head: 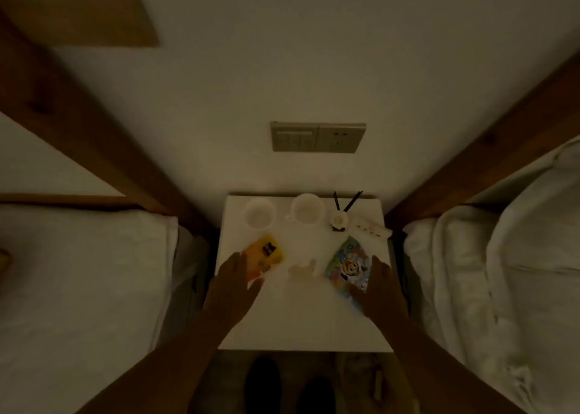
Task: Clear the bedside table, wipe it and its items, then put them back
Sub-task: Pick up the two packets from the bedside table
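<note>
You're clearing the bedside table (pixel 301 325); left hand (pixel 233 283) reaches straight-fingered over the yellow packet (pixel 268 253), right hand (pixel 381 283) likewise over the colourful packet (pixel 346 264); next, grip both and lift them away

I'm in a dim bedroom. The left bed (pixel 78 272) and right bed (pixel 502 272), both in white linen with wooden headboards (pixel 94 125), flank 1 white bedside table (pixel 298 325). A switch-and-socket panel (pixel 317 137) sits on the wall (pixel 314 52).
</note>
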Action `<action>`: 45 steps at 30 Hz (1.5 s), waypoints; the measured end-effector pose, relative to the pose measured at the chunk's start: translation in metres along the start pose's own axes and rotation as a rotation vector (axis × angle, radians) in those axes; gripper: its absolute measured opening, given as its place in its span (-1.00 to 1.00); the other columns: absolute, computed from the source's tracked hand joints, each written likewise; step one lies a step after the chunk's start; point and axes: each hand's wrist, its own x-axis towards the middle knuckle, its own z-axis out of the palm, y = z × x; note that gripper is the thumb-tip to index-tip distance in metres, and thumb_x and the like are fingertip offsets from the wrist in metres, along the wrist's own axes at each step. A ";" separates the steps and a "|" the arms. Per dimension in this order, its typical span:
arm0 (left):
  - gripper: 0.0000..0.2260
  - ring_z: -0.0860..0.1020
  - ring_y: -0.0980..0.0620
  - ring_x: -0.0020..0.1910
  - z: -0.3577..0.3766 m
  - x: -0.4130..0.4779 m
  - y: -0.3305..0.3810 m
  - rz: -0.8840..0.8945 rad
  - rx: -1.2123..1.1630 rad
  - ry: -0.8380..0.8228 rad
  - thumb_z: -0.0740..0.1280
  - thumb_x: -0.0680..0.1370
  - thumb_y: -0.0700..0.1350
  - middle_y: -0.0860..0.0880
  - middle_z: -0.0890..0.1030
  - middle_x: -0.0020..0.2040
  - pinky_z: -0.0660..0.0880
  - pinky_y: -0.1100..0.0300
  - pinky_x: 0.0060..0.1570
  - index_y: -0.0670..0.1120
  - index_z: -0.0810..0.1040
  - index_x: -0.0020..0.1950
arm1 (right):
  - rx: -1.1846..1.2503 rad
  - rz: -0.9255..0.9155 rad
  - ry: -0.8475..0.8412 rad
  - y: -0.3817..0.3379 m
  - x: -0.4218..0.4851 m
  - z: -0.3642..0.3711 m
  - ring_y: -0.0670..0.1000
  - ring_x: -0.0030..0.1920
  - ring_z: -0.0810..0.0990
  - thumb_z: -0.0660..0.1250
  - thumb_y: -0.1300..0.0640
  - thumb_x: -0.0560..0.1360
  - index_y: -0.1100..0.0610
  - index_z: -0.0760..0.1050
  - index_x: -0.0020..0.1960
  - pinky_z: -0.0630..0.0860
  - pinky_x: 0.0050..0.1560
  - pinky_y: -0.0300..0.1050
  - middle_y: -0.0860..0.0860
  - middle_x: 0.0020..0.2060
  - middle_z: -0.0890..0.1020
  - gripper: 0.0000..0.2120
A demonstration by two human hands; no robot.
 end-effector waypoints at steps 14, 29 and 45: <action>-0.24 0.47 -0.18 0.21 0.064 0.065 -0.012 -0.212 0.208 -0.021 0.30 0.45 0.31 -0.15 0.47 0.25 0.46 -0.16 0.17 -0.08 0.16 0.47 | -0.222 0.110 0.216 0.036 0.045 0.074 0.23 0.32 0.44 0.42 -0.25 0.38 0.22 0.00 0.56 0.40 0.31 0.23 0.20 0.32 0.43 0.01; -0.91 0.67 -0.09 -0.25 0.093 -0.040 0.062 -0.454 -0.954 -0.188 0.30 0.58 -0.19 -0.11 0.69 -0.16 0.63 0.04 -0.33 -0.07 0.61 -0.05 | 0.894 0.227 0.148 0.071 -0.037 0.074 0.17 -0.04 0.67 0.30 0.14 0.58 0.16 0.52 0.09 0.64 -0.06 0.16 0.13 -0.02 0.65 -0.87; -0.86 0.70 -0.13 -0.09 0.203 -0.146 0.176 -0.450 -0.914 -0.618 0.40 0.53 -0.09 -0.12 0.72 -0.05 0.62 -0.20 -0.02 -0.10 0.67 0.03 | 1.416 0.520 0.175 0.169 -0.186 0.097 0.10 -0.02 0.71 0.31 -0.23 0.45 -0.04 0.61 0.16 0.65 -0.06 0.17 0.05 0.01 0.72 -0.61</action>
